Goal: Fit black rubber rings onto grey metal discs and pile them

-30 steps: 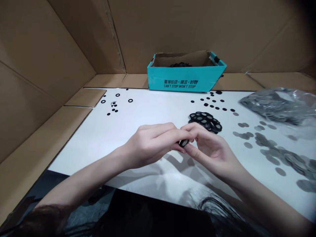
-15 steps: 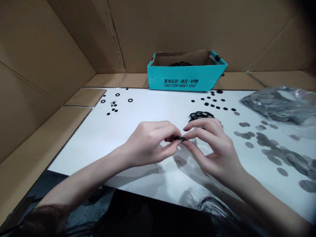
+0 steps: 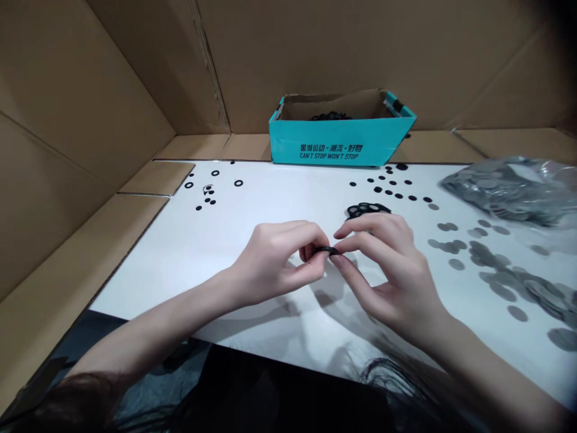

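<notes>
Above the middle of the white table, a small black ring (image 3: 325,249) is pinched between both hands and seen nearly edge-on. My left hand (image 3: 283,258) grips its left side between thumb and curled fingers. From the right, the thumb and index fingertip of my right hand (image 3: 387,264) close on the ring's other edge, while its other fingers stay spread. Just behind my right hand lies a pile of black rings with grey discs in them (image 3: 367,209), partly covered by that hand. Whether a disc sits in the held ring I cannot tell.
A turquoise box (image 3: 338,141) with black pieces inside stands at the back. Small black discs (image 3: 399,195) lie before it, rings and dots (image 3: 238,183) at left. Loose grey discs (image 3: 496,276) spread at right below a clear plastic bag (image 3: 505,186). Cardboard walls (image 3: 360,48) surround the table.
The held ring has tilted slightly between my fingertips, and my fingers have shifted a little around it. Everything else on the table stays where it was.
</notes>
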Available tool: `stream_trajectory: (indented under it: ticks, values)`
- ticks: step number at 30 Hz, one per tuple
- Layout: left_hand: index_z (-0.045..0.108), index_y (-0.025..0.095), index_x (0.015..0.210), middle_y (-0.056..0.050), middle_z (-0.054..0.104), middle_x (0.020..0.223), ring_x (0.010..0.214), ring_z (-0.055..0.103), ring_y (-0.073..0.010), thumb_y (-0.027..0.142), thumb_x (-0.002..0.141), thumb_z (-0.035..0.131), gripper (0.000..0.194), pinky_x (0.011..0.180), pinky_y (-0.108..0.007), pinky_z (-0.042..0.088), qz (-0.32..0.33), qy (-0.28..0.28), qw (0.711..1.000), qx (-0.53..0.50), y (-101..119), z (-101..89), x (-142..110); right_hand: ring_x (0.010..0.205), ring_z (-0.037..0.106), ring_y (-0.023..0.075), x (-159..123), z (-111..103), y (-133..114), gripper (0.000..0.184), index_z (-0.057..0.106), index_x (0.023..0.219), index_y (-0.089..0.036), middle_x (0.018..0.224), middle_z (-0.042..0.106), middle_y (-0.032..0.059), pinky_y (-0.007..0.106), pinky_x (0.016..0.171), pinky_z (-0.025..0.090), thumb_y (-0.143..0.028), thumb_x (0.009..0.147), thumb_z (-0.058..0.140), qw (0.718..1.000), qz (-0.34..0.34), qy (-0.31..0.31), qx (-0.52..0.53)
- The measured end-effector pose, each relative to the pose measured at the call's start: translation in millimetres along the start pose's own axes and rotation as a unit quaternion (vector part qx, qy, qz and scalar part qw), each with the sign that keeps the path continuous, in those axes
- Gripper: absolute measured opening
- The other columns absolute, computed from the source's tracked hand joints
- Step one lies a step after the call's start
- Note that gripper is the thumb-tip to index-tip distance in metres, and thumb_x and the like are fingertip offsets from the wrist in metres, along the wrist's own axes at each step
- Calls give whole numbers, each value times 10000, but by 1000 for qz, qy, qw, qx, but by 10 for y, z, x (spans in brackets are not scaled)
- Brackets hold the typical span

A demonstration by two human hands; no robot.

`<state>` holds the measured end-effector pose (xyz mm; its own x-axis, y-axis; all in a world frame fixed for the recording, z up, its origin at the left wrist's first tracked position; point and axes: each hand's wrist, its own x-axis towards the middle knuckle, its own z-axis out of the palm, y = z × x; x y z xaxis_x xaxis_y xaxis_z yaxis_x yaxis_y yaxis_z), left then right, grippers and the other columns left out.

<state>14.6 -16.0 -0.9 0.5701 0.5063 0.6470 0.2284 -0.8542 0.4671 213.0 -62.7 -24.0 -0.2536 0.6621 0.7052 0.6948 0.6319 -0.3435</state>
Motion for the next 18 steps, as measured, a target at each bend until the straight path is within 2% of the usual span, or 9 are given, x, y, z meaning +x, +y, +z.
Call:
stream_trajectory:
  ticks: [8,13,16,18]
  values:
    - [703,160,876,-3,777,792,645,701,-89,106,919,664,79,642,-179,561,-2,-5,1000,-17,-18,1,-11,967,650,288,-16,7,16,121,594,922,-266,1017,706,81,458,787,461,-157,940,643,999,33,3,15]
    - [743,170,936,-15,812,851,741,763,-111,133,973,665,94,679,-177,577,36,-30,999,17,-49,-13,-24,964,650,281,-28,10,42,158,603,872,-258,992,705,74,470,829,476,-113,933,621,999,39,5,34]
    - [749,153,1011,-32,821,889,775,777,-114,139,956,710,69,722,-162,589,65,-23,998,-2,-88,-18,-24,965,647,273,-24,-12,51,151,610,863,-253,995,696,71,468,838,489,-122,933,634,996,58,-2,68]
    - [744,152,1094,-40,822,921,781,778,-104,138,956,713,142,750,-151,595,94,-12,995,-18,-114,-17,-23,972,651,266,-15,-28,50,151,618,869,-255,1002,687,67,462,844,508,-117,926,636,991,72,-13,112]
